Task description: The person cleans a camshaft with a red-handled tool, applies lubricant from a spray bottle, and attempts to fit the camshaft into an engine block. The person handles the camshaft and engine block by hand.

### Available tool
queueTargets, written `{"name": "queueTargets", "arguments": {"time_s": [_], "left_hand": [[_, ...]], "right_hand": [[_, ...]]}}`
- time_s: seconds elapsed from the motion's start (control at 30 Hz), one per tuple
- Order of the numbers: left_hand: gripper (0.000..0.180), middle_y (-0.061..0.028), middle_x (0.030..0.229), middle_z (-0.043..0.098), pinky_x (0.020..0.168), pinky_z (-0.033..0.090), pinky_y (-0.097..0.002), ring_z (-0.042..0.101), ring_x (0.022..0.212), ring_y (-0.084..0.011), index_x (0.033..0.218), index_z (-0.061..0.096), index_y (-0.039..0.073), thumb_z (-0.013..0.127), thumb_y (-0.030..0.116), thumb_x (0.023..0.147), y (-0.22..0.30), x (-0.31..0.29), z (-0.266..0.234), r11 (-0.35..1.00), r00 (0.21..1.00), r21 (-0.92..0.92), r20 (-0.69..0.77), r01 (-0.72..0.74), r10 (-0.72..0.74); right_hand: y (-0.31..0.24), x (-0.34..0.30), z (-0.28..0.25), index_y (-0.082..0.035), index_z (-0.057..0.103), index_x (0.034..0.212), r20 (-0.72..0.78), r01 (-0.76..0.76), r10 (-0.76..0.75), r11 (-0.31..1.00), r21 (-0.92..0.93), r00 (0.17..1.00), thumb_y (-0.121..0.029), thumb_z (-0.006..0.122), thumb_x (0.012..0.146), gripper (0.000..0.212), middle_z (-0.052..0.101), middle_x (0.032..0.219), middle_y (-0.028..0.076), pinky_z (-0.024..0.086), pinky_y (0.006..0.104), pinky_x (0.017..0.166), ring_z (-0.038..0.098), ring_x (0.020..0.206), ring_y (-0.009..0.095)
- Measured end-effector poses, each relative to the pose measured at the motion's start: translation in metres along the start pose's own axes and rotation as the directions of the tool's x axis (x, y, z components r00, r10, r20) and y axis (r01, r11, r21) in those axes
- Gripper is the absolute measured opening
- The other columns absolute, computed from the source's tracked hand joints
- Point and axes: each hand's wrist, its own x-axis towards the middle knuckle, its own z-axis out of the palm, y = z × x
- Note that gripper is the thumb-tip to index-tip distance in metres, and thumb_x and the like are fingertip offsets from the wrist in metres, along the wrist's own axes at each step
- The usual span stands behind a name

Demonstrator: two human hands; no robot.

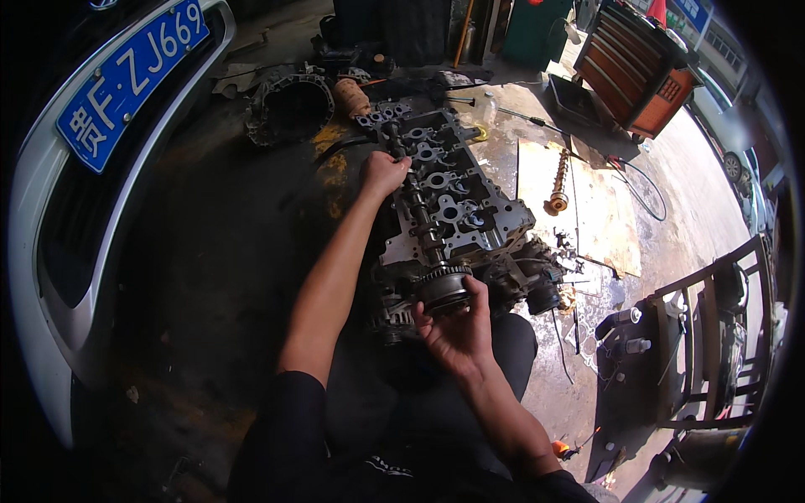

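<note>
A long dark camshaft (422,220) lies along the left side of the open cylinder head (496,220) of an engine in front of me. My left hand (384,174) is closed around the shaft toward its far end, with the fingertips partly hidden. At the near end, my right hand (459,334) holds the round toothed camshaft gear (443,289) from below, thumb on its right side and fingers on its left. Whether the shaft rests fully in its seats cannot be made out.
A second camshaft (560,183) lies on cardboard (608,218) at right. A round metal housing (293,109) sits far left, near a brown cylinder (352,98). A white car (42,310) borders the left, a tool cabinet (635,63) the far right, a wooden frame (711,335) the near right.
</note>
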Motion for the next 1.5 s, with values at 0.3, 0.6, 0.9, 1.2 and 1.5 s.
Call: {"name": "queueTargets", "arguments": {"time_s": [0.3, 0.6, 0.9, 1.2, 1.5], "left_hand": [[0.015, 0.0009, 0.079, 0.066, 0.065, 0.045, -0.0247, 0.056, 0.069, -0.0062, 0.096, 0.071, 0.001, 0.067, 0.014, 0.091, -0.081, 0.048, -0.024, 0.769, 0.997, -0.638, -0.076, -0.034, -0.019], [0.024, -0.0111, 0.097, 0.072, 0.079, 0.054, -0.0319, 0.069, 0.087, -0.019, 0.108, 0.068, 0.0, 0.067, 0.013, 0.089, -0.072, 0.152, -0.012, 0.922, 0.964, -0.294, 0.014, -0.25, 0.266], [0.028, -0.0122, 0.096, 0.072, 0.077, 0.051, -0.0339, 0.066, 0.086, -0.0194, 0.106, 0.07, 0.0, 0.068, 0.024, 0.091, -0.038, 0.187, -0.004, 0.959, 0.822, 0.04, 0.526, -0.282, 0.22], [0.025, -0.013, 0.089, 0.072, 0.075, 0.051, -0.0361, 0.066, 0.078, -0.0212, 0.106, 0.069, -0.001, 0.065, 0.02, 0.091, -0.041, 0.197, -0.021, 0.931, 0.766, 0.013, 0.573, -0.365, 0.292], [0.023, -0.0083, 0.07, 0.064, 0.064, 0.046, -0.0346, 0.056, 0.065, -0.0142, 0.089, 0.071, -0.002, 0.066, 0.021, 0.091, -0.026, 0.182, -0.017, 0.929, 0.833, -0.051, 0.427, -0.367, 0.353]], "right_hand": [[0.003, 0.003, 0.006, -0.002, 0.056, 0.12, 0.062, -0.04, 0.038, 0.999, 0.024, 0.997, -0.05, 0.062, 0.087, 0.059, 0.062, 0.111, 0.018, 0.054, 0.0302, 0.069, 0.064, 0.085, 0.029], [0.008, 0.008, 0.009, -0.003, 0.059, 0.118, 0.024, -0.006, 0.007, 1.0, -0.03, 1.0, -0.05, 0.06, 0.088, 0.056, 0.064, 0.111, 0.016, 0.055, 0.0312, 0.069, 0.065, 0.088, 0.029], [0.012, 0.009, 0.013, -0.005, 0.06, 0.117, -0.056, 0.093, -0.095, 0.995, -0.04, 0.994, -0.053, 0.057, 0.09, 0.056, 0.066, 0.108, 0.013, 0.057, 0.0327, 0.072, 0.066, 0.092, 0.029], [0.023, 0.002, 0.016, -0.006, 0.06, 0.122, -0.139, 0.175, -0.234, 0.924, -0.341, 0.962, -0.057, 0.051, 0.092, 0.06, 0.066, 0.116, 0.014, 0.052, 0.0329, 0.074, 0.065, 0.091, 0.025], [0.04, 0.0, 0.004, 0.0, 0.06, 0.109, -0.178, 0.318, -0.508, 0.738, -0.595, 0.843, -0.044, 0.051, 0.093, 0.047, 0.067, 0.093, 0.011, 0.047, 0.0308, 0.067, 0.063, 0.078, 0.02]]}}
